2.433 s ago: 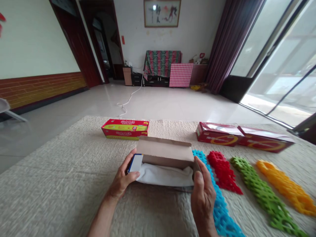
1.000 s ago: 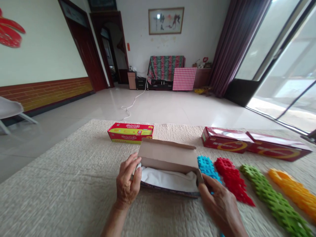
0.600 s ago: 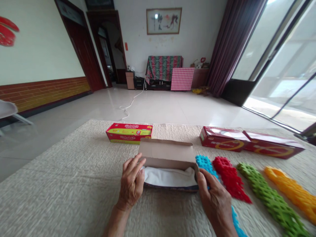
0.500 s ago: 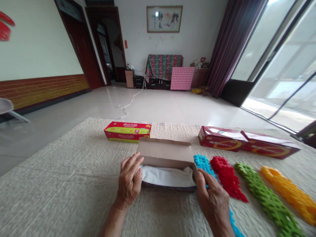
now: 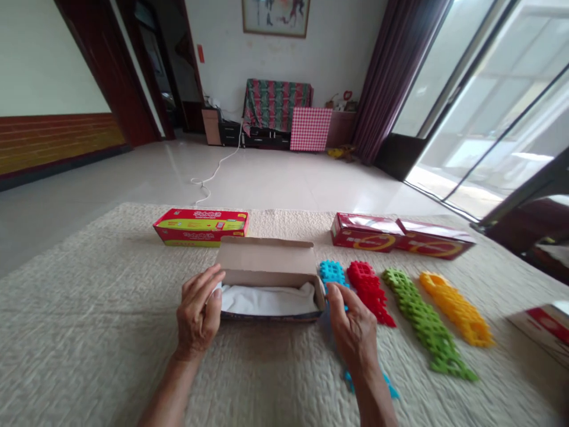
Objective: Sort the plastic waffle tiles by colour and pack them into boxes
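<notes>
An open cardboard box (image 5: 267,279) lies before me, its lid flap folded back and a folded white cloth (image 5: 267,300) inside. At the box's left end, my left hand (image 5: 198,311) curls its fingers and thumb round the edge. My right hand (image 5: 353,320) is closed at the right end, thumb and forefinger pinching the side flap there. Just beyond the right hand is a strip of blue plastic interlocking pieces (image 5: 332,271), partly hidden by hand and forearm. Strips of red pieces (image 5: 367,290), green pieces (image 5: 422,320) and yellow pieces (image 5: 456,308) lie farther right.
A red and yellow box (image 5: 202,228) stands behind the open box on the left. Two dark red boxes (image 5: 367,232) sit end to end at the back right. Another red and white box (image 5: 544,329) is at the right edge. A quilted cream cover (image 5: 111,308) lies beneath everything.
The view has turned right and slightly down, so things appear farther left and a box shows at the right edge. My right thumb has moved from the box's inner edge outward to its side flap.
</notes>
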Demonstrator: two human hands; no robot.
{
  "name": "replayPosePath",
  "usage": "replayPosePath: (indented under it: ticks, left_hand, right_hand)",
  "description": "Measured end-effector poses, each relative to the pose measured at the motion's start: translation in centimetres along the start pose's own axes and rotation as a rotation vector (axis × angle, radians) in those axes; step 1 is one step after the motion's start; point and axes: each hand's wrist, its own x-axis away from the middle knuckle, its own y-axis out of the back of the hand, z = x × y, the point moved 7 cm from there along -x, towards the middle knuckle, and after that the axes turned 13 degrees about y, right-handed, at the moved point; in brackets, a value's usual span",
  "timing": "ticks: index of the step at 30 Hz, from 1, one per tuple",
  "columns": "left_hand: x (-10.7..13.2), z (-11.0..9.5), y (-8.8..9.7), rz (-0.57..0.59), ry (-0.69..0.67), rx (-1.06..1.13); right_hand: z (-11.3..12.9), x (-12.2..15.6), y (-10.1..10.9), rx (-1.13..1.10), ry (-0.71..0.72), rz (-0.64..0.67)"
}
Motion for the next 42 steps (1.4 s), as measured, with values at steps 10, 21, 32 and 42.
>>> replayPosePath:
  ticks: [10,21,32,42]
  left_hand:
    - [-0.2,0.2,0.0,0.000,0.022,0.010]
    - [-0.4,0.0,-0.1,0.006,0.023,-0.008]
    - [-0.4,-0.1,0.1,0.005,0.036,-0.013]
    - [-0.3,0.1,0.1,0.011,0.029,-0.008]
  right_hand:
    - [-3.0,3.4,6.0,0.187,-0.112,0.061]
    - [-4.3,9.9,3.7,0.601,-0.117,0.082]
    - [-5.2,11.8,4.1,0.580,-0.013,0.095]
    - [-5.1,10.1,5.6,0.496,0.051,0.079]
